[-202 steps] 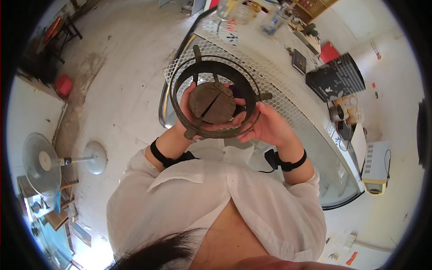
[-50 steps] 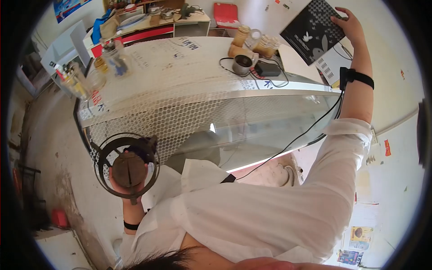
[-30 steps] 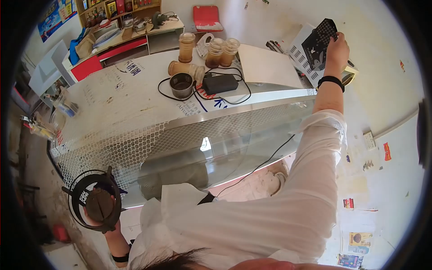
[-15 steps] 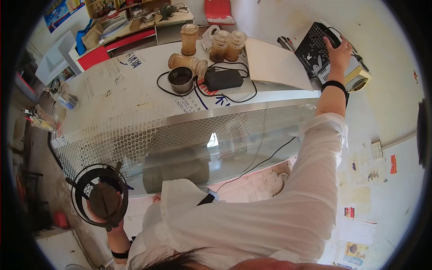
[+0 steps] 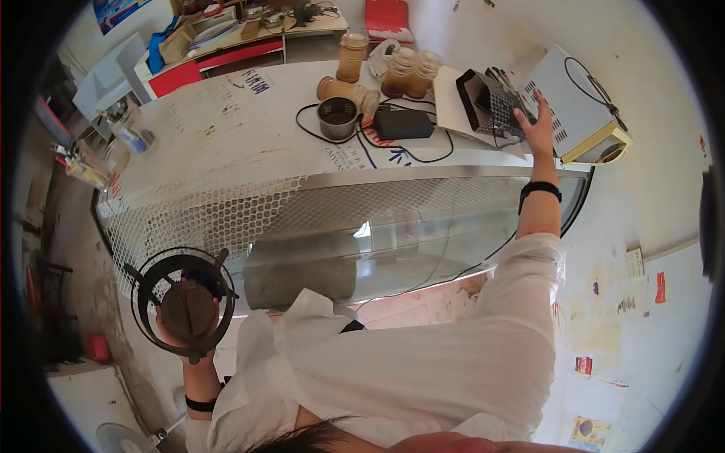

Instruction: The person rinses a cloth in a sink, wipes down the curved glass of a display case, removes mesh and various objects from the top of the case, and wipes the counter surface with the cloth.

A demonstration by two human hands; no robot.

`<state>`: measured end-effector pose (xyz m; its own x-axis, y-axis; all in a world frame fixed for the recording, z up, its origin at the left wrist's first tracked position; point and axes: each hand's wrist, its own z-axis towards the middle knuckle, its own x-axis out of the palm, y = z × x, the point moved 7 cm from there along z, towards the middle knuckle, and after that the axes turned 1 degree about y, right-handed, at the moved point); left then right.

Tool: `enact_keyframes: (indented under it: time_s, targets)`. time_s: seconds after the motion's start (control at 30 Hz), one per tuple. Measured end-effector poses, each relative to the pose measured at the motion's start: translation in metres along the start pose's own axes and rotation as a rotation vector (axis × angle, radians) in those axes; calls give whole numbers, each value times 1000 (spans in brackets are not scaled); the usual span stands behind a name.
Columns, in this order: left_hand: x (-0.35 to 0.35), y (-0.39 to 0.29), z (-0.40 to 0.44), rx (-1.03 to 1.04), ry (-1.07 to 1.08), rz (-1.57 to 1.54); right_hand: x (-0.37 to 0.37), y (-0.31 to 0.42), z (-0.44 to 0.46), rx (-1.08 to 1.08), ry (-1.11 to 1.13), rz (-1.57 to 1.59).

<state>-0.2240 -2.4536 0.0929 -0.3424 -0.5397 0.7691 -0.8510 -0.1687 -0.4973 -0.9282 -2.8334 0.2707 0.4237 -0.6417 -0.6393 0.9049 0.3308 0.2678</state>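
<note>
Head view: one dark ringed frame (image 5: 177, 264), apparently metal, with a round central disc (image 5: 188, 309); held at lower left, before the mesh-covered counter front. Left hand (image 5: 164, 330): fingers curled about the disc from below and behind, partly hidden. Handling, as judged: heavy, stiff, rough rather than slippery, hardly fragile; best held under the disc or by the thick inner band, the thin outer hoop being the poorer hold. One black patterned box (image 5: 498, 106), tilted over the white board (image 5: 461, 124) beside a white appliance (image 5: 578, 106); probably light, somewhat stiff, crushable card, best taken by its edges. Right hand (image 5: 538, 132): fingers spread at the box's near right end; whether they grip it cannot be told. Differences from half a second ago: box shifted leftward from the appliance, printed face turned away; ringed frame remains in the left hand.
</note>
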Motion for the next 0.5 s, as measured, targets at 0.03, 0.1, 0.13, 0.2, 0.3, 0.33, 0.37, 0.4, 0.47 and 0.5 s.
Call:
enact_keyframes:
  time_s: [0.03, 0.1, 0.13, 0.2, 0.3, 0.33, 0.37, 0.4, 0.47, 0.5]
  targets:
    - [1, -1, -1, -11, 19, 1, 3, 9, -5, -6, -33, 32]
    - [-2, -6, 0, -26, 31, 15, 7, 12, -10, 77, -54, 77]
    - [-7, -10, 1, -12, 14, 8, 11, 13, -10, 163, -79, 120]
    - [-1, -16, 4, -59, 215, 4, 18, 34, -7, 105, -108, 163]
    - [-6, -36, 6, -49, 182, 9, 29, 99, -10, 114, -88, 236]
    - [-6, -46, 6, -25, 167, 7, 30, 133, -13, 101, -85, 290]
    - [-4, -53, 5, -29, 194, -33, 34, 165, -21, 89, -81, 338]
    - [-4, -61, 4, -39, 225, -73, 41, 194, -32, 83, -69, 351]
    - [-17, -81, 6, -21, 210, -88, 58, 272, -54, -138, 85, 283]
    - [-20, -92, 6, -28, 233, -99, 64, 318, -68, -227, 154, 231]
